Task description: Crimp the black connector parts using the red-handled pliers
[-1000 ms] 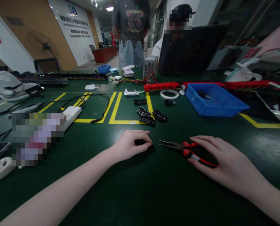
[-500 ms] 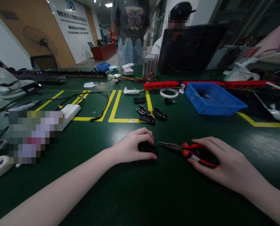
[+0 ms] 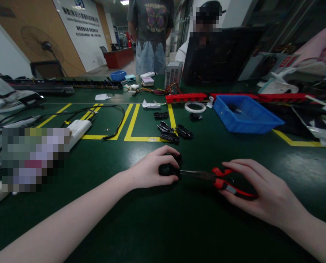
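My left hand (image 3: 159,168) is closed around a dark, rounded part (image 3: 167,169) in the middle of the green table; its exact kind is hard to make out. In my right hand (image 3: 261,186) is a pair of needle-nose pliers (image 3: 219,180) with red and black handles. The pliers' thin jaws point left, and their tip meets the dark part beside my left fingers. Whether the tip is inside the part or only against it, I cannot tell. Beyond my left hand lie several small black plastic pieces (image 3: 170,137).
A blue bin (image 3: 247,122) with dark items stands at the right back. Near it lie a white ring (image 3: 195,107) and red strips (image 3: 186,97). A white power strip (image 3: 80,131) and black cable (image 3: 123,120) are at left. Two people are across the table.
The pliers' tip has moved left and now reaches the dark part. My left hand has turned that part slightly. The view has shifted a little.
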